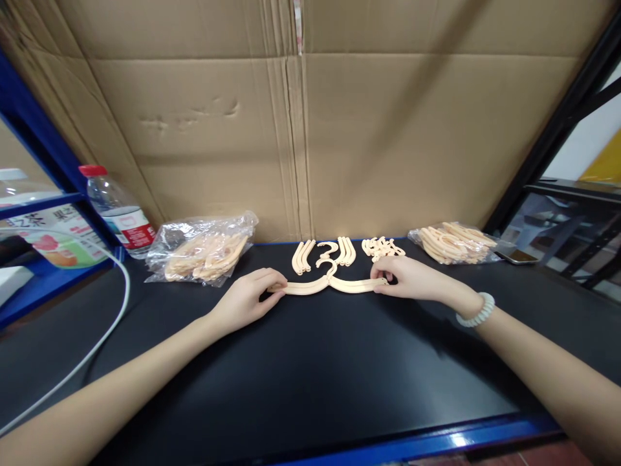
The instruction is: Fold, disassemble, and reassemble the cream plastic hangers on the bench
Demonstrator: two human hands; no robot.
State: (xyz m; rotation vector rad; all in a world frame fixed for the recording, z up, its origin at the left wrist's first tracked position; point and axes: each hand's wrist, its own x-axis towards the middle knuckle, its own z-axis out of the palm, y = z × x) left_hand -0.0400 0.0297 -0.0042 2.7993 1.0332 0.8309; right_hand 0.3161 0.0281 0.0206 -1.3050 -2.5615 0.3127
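A pale cream plastic hanger point(310, 287) spans the gap between my hands, its two curved arms spread and its hook pointing away from me. My left hand point(252, 294) pinches the end of the left arm. The right arm's end is gripped by my right hand point(407, 278), which wears a pale beaded bracelet point(478, 310) at the wrist. Just beyond the hanger lie loose hanger arms in two groups, one left point(303, 257) and one right point(346, 251). A loose hook point(328, 248) rests between them, and a pile of hooks point(382, 248) sits further right.
Clear bags of cream hanger parts lie at left point(201, 249) and right point(453, 243) on the black table point(310, 382). A red-capped bottle point(121, 217) stands at far left near a white cable point(127, 285). Cardboard point(218, 129) walls off the back. A phone-like object point(518, 255) lies right.
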